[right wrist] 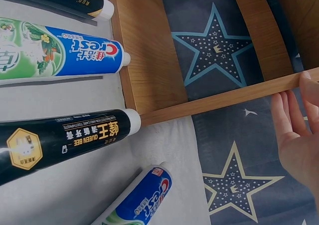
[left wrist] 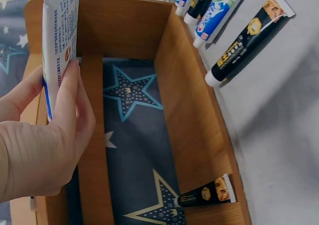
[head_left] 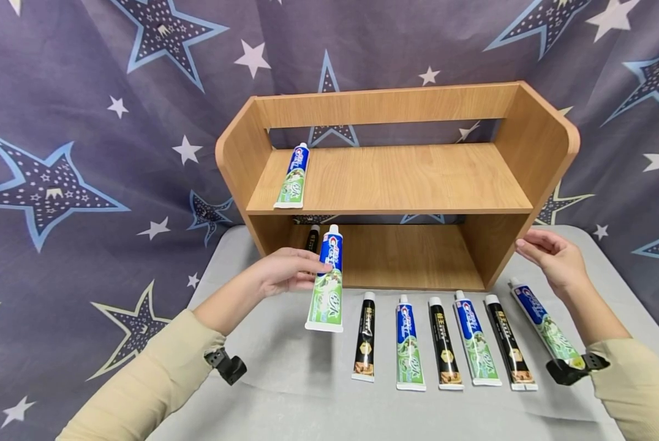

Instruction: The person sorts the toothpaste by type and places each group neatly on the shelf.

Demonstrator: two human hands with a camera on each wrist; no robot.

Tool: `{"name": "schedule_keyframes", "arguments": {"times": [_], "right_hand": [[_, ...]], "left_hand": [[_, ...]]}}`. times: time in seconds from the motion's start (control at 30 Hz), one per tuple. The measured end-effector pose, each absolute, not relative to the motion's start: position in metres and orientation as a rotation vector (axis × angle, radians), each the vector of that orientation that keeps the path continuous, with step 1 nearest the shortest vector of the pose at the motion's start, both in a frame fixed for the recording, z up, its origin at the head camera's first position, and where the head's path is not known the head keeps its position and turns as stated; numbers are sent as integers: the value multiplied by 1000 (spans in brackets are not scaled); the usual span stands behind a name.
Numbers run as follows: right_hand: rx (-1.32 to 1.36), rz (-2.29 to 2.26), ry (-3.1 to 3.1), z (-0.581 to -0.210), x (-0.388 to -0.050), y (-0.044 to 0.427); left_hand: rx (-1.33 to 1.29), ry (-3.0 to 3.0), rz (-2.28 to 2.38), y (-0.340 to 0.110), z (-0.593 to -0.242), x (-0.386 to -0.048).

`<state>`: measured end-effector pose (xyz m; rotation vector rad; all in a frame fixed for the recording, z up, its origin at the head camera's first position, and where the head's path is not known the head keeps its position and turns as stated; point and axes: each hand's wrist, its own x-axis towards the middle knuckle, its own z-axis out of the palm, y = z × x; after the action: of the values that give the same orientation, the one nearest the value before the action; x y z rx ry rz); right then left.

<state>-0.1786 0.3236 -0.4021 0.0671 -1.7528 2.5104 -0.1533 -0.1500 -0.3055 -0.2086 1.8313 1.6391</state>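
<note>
My left hand (head_left: 289,271) pinches a blue, white and green Crest toothpaste tube (head_left: 327,294) between thumb and fingers, cap up, in front of the lower shelf. In the left wrist view the printed back of that tube (left wrist: 61,45) shows. A second Crest tube (head_left: 293,177) lies on the left of the upper shelf. Partly hidden behind the held tube, a black toothpaste tube (head_left: 312,239) lies on the lower shelf; the left wrist view shows this black tube (left wrist: 207,193) plainly. My right hand (head_left: 557,260) grips the front edge of the wooden shelf unit's right side panel (right wrist: 224,99) with thumb and fingers.
In front of the wooden shelf unit (head_left: 417,180), black tubes (head_left: 365,337) and Crest tubes (head_left: 410,343) lie in an alternating row on the grey tabletop (head_left: 285,380). The rightmost Crest tube (head_left: 547,324) lies slanted under my right forearm. A star-patterned curtain (head_left: 87,110) hangs behind.
</note>
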Motion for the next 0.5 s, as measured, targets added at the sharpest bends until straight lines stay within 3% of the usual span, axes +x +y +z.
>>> {"name": "schedule_keyframes", "arguments": {"times": [0.23, 0.5], "right_hand": [[48, 2489, -1786, -403, -179, 325], [110, 2457, -1813, -450, -211, 360]], "left_hand": [[-159, 1842, 1619, -148, -293, -154], [-158, 1866, 1609, -142, -281, -161]]}}
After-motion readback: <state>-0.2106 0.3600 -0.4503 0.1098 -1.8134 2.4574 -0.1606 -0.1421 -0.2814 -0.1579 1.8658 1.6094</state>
